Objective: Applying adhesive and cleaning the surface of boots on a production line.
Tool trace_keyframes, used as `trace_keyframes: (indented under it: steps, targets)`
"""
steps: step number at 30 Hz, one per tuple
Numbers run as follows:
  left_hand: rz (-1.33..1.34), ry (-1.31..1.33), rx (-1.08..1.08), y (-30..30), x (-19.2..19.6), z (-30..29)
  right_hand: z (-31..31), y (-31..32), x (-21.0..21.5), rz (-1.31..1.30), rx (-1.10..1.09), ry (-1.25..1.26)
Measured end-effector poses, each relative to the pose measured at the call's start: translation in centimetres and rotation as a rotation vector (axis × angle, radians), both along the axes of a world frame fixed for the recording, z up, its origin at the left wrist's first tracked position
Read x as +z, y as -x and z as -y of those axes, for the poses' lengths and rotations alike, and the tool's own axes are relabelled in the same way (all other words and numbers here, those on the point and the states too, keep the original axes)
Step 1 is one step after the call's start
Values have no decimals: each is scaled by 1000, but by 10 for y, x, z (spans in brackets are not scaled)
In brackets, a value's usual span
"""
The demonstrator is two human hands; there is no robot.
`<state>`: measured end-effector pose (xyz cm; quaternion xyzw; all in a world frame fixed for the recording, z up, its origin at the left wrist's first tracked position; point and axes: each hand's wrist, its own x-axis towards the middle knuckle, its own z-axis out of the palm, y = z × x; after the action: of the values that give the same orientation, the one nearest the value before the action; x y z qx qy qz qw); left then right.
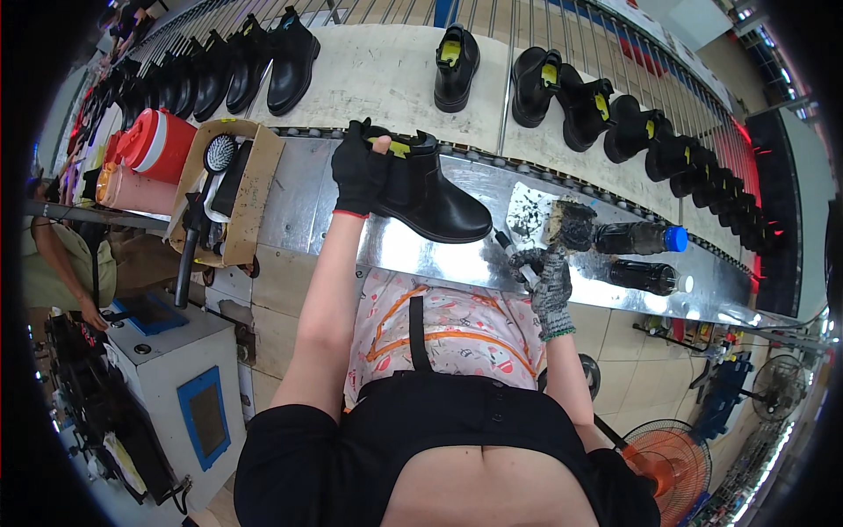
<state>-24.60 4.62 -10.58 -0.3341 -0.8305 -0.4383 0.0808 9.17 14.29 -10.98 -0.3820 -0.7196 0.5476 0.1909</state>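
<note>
Apparently for steadiness, left hand [358,171] clamps boot [435,200] by top, over metal bench [303,206]; right hand [548,279] is closed around pen [506,243]. Sponge [572,226], bottles [634,238] lie right, probably for easy reach.

Bright; glare on metal bench [399,249]; edges bent, corners black.

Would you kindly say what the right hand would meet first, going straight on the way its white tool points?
Most likely the toe of the black boot, just beyond the tip of the slim white tool in the right hand; whether they already touch is unclear.
</note>
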Motion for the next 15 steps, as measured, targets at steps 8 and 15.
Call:
trace_keyframes:
  steps: [8,15]
  targets:
    - [-46,79,97,-39,11,37,-1,-2,-4,54,-31,-50]
    - [112,93,103,-83,38,59,1,-1,0,149,-4,-289]
